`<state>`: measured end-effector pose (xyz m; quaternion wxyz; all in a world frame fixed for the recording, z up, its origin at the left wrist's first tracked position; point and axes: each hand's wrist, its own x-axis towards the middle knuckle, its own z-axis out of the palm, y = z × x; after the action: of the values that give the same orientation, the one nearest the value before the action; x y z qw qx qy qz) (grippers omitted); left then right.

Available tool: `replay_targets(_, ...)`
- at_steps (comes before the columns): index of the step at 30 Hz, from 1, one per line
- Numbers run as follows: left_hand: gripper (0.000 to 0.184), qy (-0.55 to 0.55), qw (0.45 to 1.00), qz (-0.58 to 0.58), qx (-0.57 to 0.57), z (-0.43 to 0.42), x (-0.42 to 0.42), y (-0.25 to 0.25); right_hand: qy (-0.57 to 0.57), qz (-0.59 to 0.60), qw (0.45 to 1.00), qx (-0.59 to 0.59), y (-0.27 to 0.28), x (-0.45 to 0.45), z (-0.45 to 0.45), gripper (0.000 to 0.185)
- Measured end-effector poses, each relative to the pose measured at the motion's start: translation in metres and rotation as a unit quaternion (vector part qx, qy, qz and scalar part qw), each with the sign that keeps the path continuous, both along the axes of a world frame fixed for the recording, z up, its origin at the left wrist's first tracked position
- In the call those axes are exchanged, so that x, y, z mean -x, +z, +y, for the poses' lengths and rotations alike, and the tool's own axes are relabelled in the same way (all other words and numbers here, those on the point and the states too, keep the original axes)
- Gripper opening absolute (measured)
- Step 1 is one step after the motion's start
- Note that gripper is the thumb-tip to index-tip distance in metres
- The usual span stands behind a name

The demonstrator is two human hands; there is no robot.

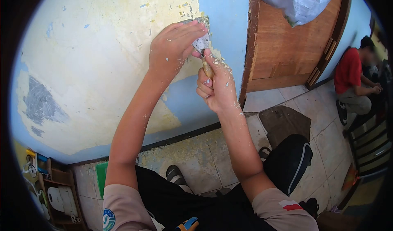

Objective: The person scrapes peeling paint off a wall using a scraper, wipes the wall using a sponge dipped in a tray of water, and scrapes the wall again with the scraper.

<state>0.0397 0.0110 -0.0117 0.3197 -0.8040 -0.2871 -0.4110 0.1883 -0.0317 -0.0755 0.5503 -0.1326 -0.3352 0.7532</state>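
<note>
My right hand [217, 81] is wrapped round the wooden handle of a paint scraper [202, 42], thumb up along it. The scraper's flat metal blade, specked with paint bits, lies against the wall [110, 59] where peeled cream meets blue paint. My left hand [172, 47] has its fingers stretched flat over the blade's upper left part, pressing on it and hiding some of its edge. Paint flakes cling to my right hand and both forearms.
A wooden door [292, 42] stands right of the wall, with a white plastic bag [301, 2] hanging before it. A person in a red shirt [348, 69] crouches at the far right. A brown mat [286, 124] and scattered paint flakes lie on the tiles. A wooden shelf [61, 190] stands lower left.
</note>
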Motion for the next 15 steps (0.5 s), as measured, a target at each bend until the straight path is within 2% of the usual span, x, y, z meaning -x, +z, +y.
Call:
replay_targets(6, 0.043, 0.006, 0.999, 0.032, -0.032, 0.006, 0.004, 0.003, -0.018, -0.019, 1.000, 0.004, 0.001, 0.008, 0.003, 0.037)
replay_targets(9, 0.043, 0.013, 0.999, 0.028, -0.032, 0.006, 0.002, 0.008, -0.027, -0.030, 0.999, -0.016, 0.008, 0.005, 0.014, 0.037)
replay_targets(11, 0.041, 0.019, 0.996, 0.008, -0.081, 0.012, -0.001, 0.020, -0.034, -0.031, 0.999, -0.027, 0.018, 0.004, 0.019, 0.038)
replay_targets(15, 0.040, 0.019, 0.998, -0.007, -0.065, 0.009, -0.004, 0.020, -0.024, -0.028, 0.999, -0.033, 0.018, -0.002, 0.013, 0.039)
